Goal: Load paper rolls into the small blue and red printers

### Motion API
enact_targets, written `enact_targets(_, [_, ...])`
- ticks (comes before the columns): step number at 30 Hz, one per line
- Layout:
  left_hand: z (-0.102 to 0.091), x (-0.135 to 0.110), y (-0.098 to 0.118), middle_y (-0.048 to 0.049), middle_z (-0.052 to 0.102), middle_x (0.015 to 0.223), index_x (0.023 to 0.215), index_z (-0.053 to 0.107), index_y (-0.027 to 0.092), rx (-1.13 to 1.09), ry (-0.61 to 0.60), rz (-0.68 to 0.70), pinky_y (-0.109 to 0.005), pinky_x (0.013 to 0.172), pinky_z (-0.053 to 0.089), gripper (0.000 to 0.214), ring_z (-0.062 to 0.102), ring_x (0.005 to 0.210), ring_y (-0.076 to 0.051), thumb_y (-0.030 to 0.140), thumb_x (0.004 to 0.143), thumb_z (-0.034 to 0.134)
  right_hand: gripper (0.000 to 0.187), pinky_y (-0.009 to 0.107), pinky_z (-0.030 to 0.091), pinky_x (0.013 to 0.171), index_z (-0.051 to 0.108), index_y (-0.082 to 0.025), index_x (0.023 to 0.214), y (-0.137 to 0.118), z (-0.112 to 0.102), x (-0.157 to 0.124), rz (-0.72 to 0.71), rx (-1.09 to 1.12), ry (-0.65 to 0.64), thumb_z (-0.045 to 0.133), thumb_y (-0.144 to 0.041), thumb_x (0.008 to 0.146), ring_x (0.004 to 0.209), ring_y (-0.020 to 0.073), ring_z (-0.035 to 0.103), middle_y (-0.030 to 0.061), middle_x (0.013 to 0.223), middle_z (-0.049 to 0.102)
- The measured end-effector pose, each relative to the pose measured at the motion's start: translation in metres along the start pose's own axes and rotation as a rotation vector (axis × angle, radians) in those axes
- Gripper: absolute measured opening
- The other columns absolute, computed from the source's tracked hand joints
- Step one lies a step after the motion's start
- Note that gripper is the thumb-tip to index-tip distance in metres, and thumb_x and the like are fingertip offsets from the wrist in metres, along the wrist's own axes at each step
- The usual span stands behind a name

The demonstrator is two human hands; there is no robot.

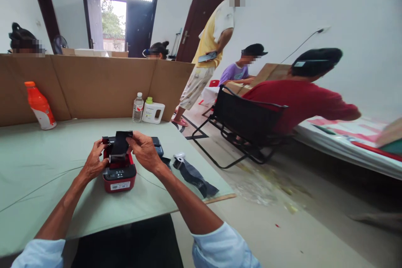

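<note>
A small red-and-black printer-like machine stands on the table with its top lifted, and a label is stuck on its front. Over its open bay lies a strip of black ribbon coming off a roll. My right hand pinches the upper right edge of that ribbon between thumb and fingers. At the machine's left side, my left hand is curled with its fingers against the rim and the end of the roll; its exact grip is partly hidden. To the right lies another black ribbon roll, partly unwound.
A cardboard screen borders the pale green table. Before it stand an orange bottle, a clear bottle and a white jug. A dark blue object sits behind my right hand. Several people are nearby.
</note>
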State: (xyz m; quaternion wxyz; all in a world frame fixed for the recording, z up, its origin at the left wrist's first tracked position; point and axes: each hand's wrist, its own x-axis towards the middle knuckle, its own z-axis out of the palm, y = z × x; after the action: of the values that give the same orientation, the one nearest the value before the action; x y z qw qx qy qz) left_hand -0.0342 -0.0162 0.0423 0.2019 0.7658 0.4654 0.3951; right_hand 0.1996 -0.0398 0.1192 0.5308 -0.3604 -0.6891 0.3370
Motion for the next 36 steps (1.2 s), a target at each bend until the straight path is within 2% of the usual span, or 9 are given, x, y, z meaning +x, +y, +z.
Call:
enact_targets(9, [-0.001,0.005,-0.002,-0.0102,0.048,0.144,0.115,0.065,0.024,0.031,0.054,0.02,-0.052,0.111,0.049,0.042,0.047,0.14,-0.033,0.024,0.073,0.061,0.035,0.025,0.047,0.051,0.054,-0.023,0.077,-0.034,-0.06,-0.016,-0.01,-0.099,0.149,0.057,-0.053,0.095,0.051,0.0131,0.058,-0.0037,0.058,0.061])
enact_targets(14, [-0.003,0.009,0.005,-0.0109,0.052,0.14,0.099,0.059,0.023,-0.015,0.089,-0.016,-0.051,0.098,0.056,0.029,0.05,0.136,-0.033,0.026,0.071,0.063,0.033,0.024,0.045,0.049,0.058,-0.023,0.077,-0.028,-0.088,-0.044,0.056,-0.196,0.203,0.058,-0.051,0.095,0.05,0.013,0.056,-0.0032,0.056,0.062])
enact_targets(18, [-0.007,0.019,0.012,-0.0106,0.057,0.131,0.088,0.055,0.022,-0.05,0.126,0.004,-0.048,0.096,0.055,0.019,0.05,0.137,-0.032,0.029,0.072,0.063,0.032,0.025,0.046,0.05,0.06,-0.022,0.078,-0.02,-0.102,-0.067,0.102,-0.229,0.241,0.058,-0.049,0.094,0.05,0.014,0.057,-0.0023,0.056,0.063])
enact_targets(25, [-0.014,0.033,0.018,-0.0095,0.059,0.13,0.08,0.055,0.021,-0.054,0.132,0.024,-0.047,0.096,0.056,0.014,0.059,0.124,-0.029,0.028,0.072,0.063,0.034,0.028,0.047,0.052,0.063,-0.022,0.077,-0.015,-0.114,-0.096,0.122,-0.262,0.282,0.059,-0.051,0.095,0.051,0.016,0.058,-0.0008,0.056,0.064])
enact_targets(28, [-0.019,0.025,0.031,-0.0111,0.058,0.133,0.084,0.06,0.022,0.047,0.234,0.035,-0.052,0.097,0.055,0.011,0.058,0.126,-0.033,0.025,0.074,0.063,0.034,0.029,0.049,0.053,0.064,-0.022,0.078,-0.016,-0.126,-0.106,0.131,-0.273,0.329,0.06,-0.052,0.095,0.053,0.0166,0.06,-0.0004,0.057,0.065])
enact_targets(31, [-0.017,0.015,0.061,-0.0113,0.059,0.133,0.09,0.065,0.023,0.223,0.389,0.132,-0.059,0.113,0.043,0.014,0.053,0.133,-0.036,0.019,0.077,0.063,0.032,0.027,0.048,0.053,0.064,-0.022,0.078,-0.02,-0.139,-0.112,0.143,-0.287,0.353,0.06,-0.048,0.095,0.052,0.0155,0.059,-0.0015,0.057,0.063])
enact_targets(32, [-0.013,0.013,0.073,-0.0102,0.06,0.132,0.094,0.067,0.023,0.228,0.386,0.166,-0.059,0.115,0.041,0.016,0.053,0.133,-0.036,0.019,0.079,0.064,0.03,0.026,0.048,0.053,0.063,-0.022,0.078,-0.023,-0.142,-0.112,0.147,-0.284,0.343,0.06,-0.047,0.095,0.052,0.015,0.059,-0.0022,0.056,0.062])
enact_targets(33, [-0.006,0.011,0.087,-0.0089,0.062,0.13,0.098,0.068,0.024,0.185,0.323,0.198,-0.056,0.114,0.044,0.018,0.057,0.129,-0.034,0.02,0.08,0.065,0.03,0.026,0.047,0.052,0.062,-0.022,0.076,-0.026,-0.143,-0.111,0.15,-0.275,0.324,0.06,-0.046,0.095,0.051,0.0144,0.059,-0.0029,0.056,0.061])
enact_targets(36, [0.028,0.014,0.128,-0.0075,0.066,0.13,0.123,0.067,0.027,-0.081,-0.086,0.192,-0.043,0.093,0.06,0.041,0.066,0.117,-0.03,0.032,0.083,0.071,0.031,0.024,0.046,0.05,0.057,-0.022,0.071,-0.035,-0.143,-0.101,0.149,-0.231,0.238,0.06,-0.044,0.094,0.05,0.0124,0.057,-0.0043,0.057,0.059])
